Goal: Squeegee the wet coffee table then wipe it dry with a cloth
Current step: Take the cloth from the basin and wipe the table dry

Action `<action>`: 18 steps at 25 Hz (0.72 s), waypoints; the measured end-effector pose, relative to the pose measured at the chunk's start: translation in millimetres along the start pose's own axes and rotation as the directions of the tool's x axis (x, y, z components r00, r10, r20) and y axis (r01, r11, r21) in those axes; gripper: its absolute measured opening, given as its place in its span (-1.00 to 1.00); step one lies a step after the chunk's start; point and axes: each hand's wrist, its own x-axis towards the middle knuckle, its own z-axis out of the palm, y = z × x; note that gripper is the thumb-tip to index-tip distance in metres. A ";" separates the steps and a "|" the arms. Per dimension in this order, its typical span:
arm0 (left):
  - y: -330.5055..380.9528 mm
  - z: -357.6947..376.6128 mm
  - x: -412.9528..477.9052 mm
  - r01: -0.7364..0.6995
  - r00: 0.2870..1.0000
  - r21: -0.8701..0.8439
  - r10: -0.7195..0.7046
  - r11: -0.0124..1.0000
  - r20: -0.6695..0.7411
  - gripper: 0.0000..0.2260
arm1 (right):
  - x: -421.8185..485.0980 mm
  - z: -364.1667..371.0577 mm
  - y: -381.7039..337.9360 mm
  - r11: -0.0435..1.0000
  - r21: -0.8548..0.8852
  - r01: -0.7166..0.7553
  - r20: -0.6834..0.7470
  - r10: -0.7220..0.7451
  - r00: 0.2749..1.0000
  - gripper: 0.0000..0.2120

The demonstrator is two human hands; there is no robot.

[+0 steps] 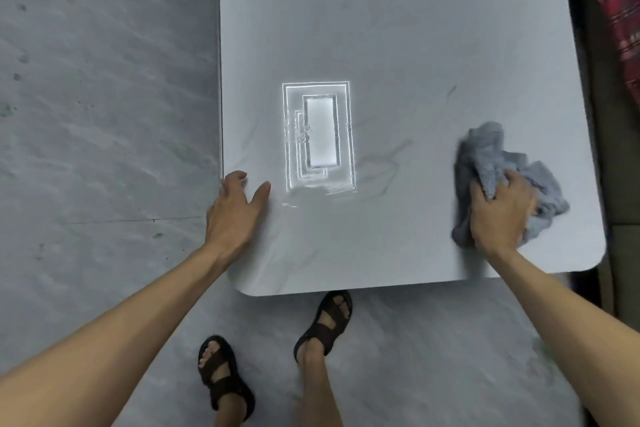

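The coffee table [381, 28] has a pale marble-look top with rounded near corners and fills the middle of the view. A ceiling light reflects on it as a bright rectangle, rippled at its lower edge. A crumpled light-blue cloth [491, 156] lies near the table's right edge. My right hand [502, 208] grips a fold of the cloth and presses it onto the top. My left hand [235, 208] rests on the table's left edge, fingers spread and relaxed, holding nothing. No squeegee is in view.
Grey marble-pattern floor [104, 97] lies to the left of and in front of the table. My two sandalled feet [277, 350] stand just before the near edge. A red patterned fabric [620, 10] sits beyond the table's right side.
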 end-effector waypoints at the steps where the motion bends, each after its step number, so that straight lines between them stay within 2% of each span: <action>1: -3.2 -3.9 -0.3 0.023 1.000 -0.062 -0.024 0.998 -0.006 -0.51 | -4.7 4.1 -7.4 0.984 0.009 -0.179 -0.052 0.179 0.983 -0.63; 3: -11.8 -12.8 -1.0 0.073 0.997 -0.229 -0.076 0.971 -0.007 -0.55 | -8.4 14.1 -38.8 0.879 0.012 -0.477 -0.108 0.475 0.873 -0.56; 4: -16.9 -17.2 -0.6 0.089 0.996 -0.303 -0.094 0.949 -0.002 -0.59 | -8.7 18.5 -59.9 0.824 0.022 -0.567 -0.106 0.566 0.818 -0.53; 6: -25.4 -22.9 1.8 0.115 0.993 -0.414 -0.118 0.903 0.017 -0.70 | -12.1 28.1 -102.3 0.789 0.033 -0.613 -0.093 0.614 0.784 -0.49; 7: -30.3 -25.5 2.7 0.130 0.991 -0.457 -0.129 0.880 0.034 -0.73 | -20.0 37.3 -123.0 0.820 0.037 -0.571 -0.102 0.572 0.814 -0.50; 10: -41.2 -27.3 1.9 0.175 0.984 -0.541 -0.163 0.823 0.069 -0.73 | -59.8 61.9 -175.6 0.972 0.018 -0.235 -0.053 0.236 0.970 -0.53; 12: -47.6 -26.4 -0.8 0.192 0.981 -0.570 -0.181 0.799 0.076 -0.71 | -82.4 70.7 -201.1 1.000 -0.014 0.016 0.051 -0.016 0.999 -0.51; 15: -58.3 -26.9 -4.0 0.205 0.978 -0.593 -0.181 0.779 0.101 -0.65 | -94.8 72.9 -214.6 0.945 -0.040 0.325 0.166 -0.314 0.935 -0.51; 18: -63.6 -25.6 -7.6 0.205 0.978 -0.589 -0.180 0.782 0.101 -0.58 | -100.7 69.3 -217.0 0.831 -0.063 0.553 0.265 -0.520 0.812 -0.50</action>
